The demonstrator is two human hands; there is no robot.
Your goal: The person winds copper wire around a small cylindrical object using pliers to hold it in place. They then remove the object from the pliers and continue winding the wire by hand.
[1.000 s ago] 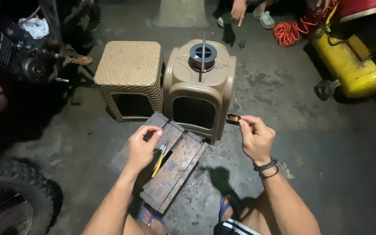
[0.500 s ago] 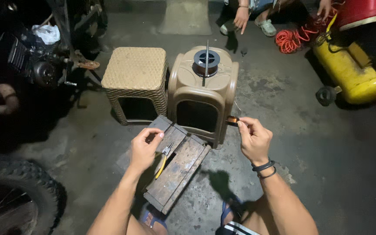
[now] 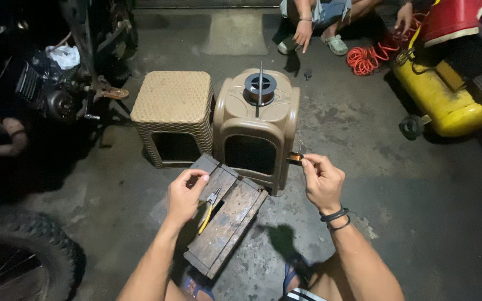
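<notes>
My right hand [image 3: 322, 181] is pinched shut on a small copper-coloured part [image 3: 295, 158], thumb and forefinger closed on it, and I hold it up just beside the front corner of the brown plastic stool [image 3: 255, 131]. My left hand [image 3: 184, 194] hovers half curled over the wooden board [image 3: 227, 220] on the concrete floor [image 3: 397, 184], fingers loosely bent with nothing clearly in them; the yellow-handled pliers [image 3: 208, 209] lie on the board just under it. To do this well, I judge that I should keep the pinch firm but light, turn the part toward what light there is, and bring it in closer, since a piece this small would be hard to find on the dark floor if dropped. On the stool top sits a wire spool [image 3: 260, 87] with a thin rod [image 3: 260, 89] standing across it, and a woven stool [image 3: 172, 114] stands touching alongside. I cannot make out the part's shape or whether a fine wire runs from it. The motorcycle engine [image 3: 34, 92] at left is lost in shadow, the knobby tyre [image 3: 20, 262] is cut off, and the person [image 3: 319, 22] sitting beyond shows only limbs.
</notes>
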